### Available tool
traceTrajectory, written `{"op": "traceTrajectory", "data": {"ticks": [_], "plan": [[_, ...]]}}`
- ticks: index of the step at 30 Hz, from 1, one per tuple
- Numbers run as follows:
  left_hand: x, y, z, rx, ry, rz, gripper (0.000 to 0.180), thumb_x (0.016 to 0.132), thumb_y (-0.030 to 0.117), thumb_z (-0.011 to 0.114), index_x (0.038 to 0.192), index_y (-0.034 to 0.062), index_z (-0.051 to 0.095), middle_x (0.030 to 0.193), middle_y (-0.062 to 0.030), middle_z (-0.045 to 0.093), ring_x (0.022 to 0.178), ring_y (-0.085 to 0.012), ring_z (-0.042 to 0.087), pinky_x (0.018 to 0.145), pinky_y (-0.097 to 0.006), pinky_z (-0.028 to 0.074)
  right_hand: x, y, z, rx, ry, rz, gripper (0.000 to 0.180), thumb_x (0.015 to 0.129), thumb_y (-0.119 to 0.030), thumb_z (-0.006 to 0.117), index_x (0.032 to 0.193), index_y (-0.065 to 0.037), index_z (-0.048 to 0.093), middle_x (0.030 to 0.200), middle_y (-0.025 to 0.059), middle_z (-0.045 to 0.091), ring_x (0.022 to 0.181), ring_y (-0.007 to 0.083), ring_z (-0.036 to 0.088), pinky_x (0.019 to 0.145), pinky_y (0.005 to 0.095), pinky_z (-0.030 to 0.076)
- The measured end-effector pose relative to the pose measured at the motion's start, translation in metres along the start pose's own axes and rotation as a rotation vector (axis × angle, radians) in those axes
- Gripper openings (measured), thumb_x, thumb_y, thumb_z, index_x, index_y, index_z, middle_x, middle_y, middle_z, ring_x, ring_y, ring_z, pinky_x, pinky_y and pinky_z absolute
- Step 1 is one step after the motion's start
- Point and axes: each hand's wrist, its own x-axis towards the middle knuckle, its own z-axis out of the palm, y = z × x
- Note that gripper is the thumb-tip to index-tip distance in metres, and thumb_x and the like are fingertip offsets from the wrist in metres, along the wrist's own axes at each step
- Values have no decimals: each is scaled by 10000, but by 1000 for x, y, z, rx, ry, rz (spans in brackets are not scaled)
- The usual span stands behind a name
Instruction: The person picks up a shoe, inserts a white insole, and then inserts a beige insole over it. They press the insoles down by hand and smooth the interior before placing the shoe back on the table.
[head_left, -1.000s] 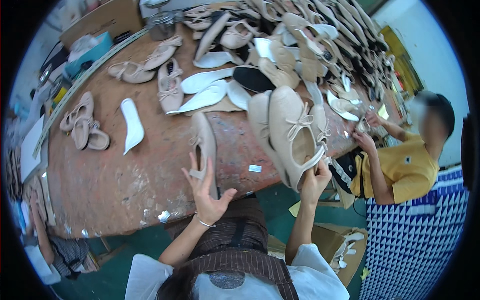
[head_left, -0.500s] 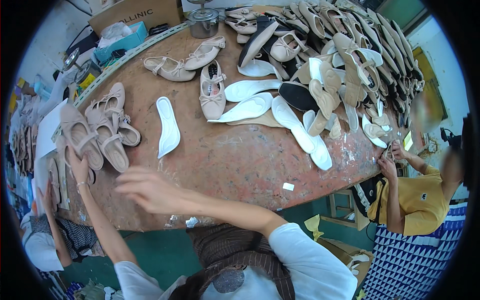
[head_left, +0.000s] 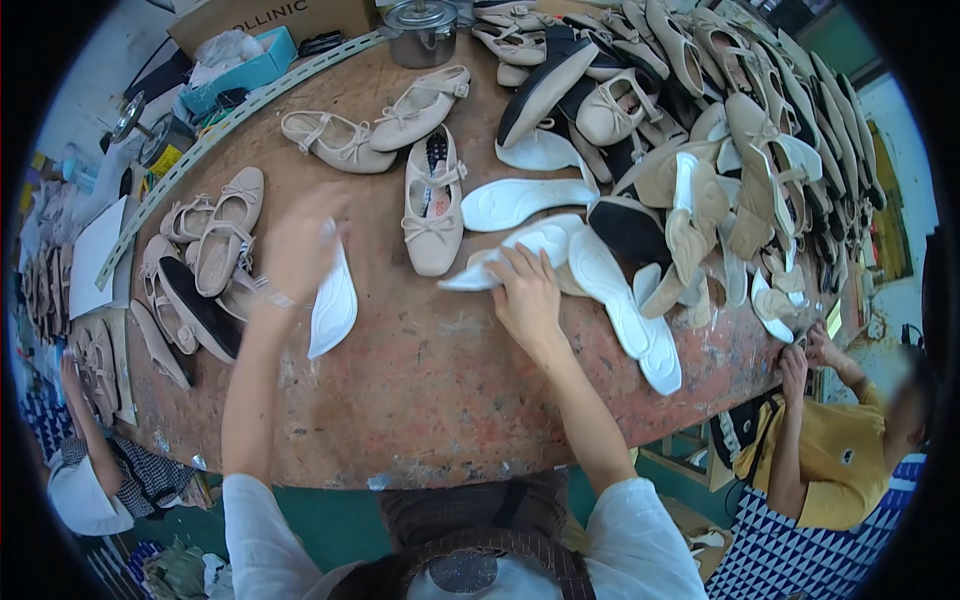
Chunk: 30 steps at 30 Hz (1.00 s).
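Note:
My left hand is smeared by motion over the upper end of a white insole, so I cannot tell whether it grips it. With fingers closed on its edge, my right hand holds another white insole, one end of which tilts off the table. Between my hands and a little farther off stands a beige bow-front shoe. Beside my left forearm lies a group of beige strapped shoes, one turned on its side with a black sole showing.
A big heap of beige shoes fills the far right, with loose insoles in front. A metal pot stands at the back. At the right edge, a co-worker in a yellow shirt handles something small; another person's arm shows at left.
My left hand has left the shoe group and moved right to the lone insole. My right hand has swung right onto the insole pile. The shoes at left lie differently; the view has shifted.

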Motion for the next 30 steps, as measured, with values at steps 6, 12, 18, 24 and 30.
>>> {"op": "traceTrajectory", "data": {"ticks": [6,12,18,24,30], "plan": [[124,-10,114,168,94,99,501,871,168,630,1336,29,503,1454,-204,440,1357,-347,424,1039,-444,449,-36,39,-41,160,-89,68,450,653,134,542,992,-86,739,1177,122,687,1246,300,566,1060,446,430],[192,-25,109,46,-124,-81,460,760,402,767,1035,34,730,986,-202,717,932,-350,687,865,-430,523,26,20,-56,528,125,195,328,871,41,553,1178,-13,652,993,178,682,866,325,670,766,378,524],[111,-2,18,-576,-5,-454,256,881,270,713,888,14,716,761,-3,647,681,-81,566,605,-272,450,81,35,10,-178,87,230,315,922,-295,626,1145,-79,681,1044,195,513,960,391,522,809,477,462],[-104,76,-109,-737,59,-819,346,939,154,637,1241,-12,609,890,50,581,802,-51,516,692,-232,431,66,39,33,312,322,294,368,744,-18,767,1094,-7,656,1334,254,481,1255,438,461,1025,443,413],[-212,151,-40,-1247,-236,-943,593,922,99,681,1412,-88,404,1142,-81,602,1039,-159,610,859,-288,504,43,-9,-27,1417,242,511,1057,752,112,705,1555,-1,26,1508,251,372,1336,280,462,1072,340,417]]}}
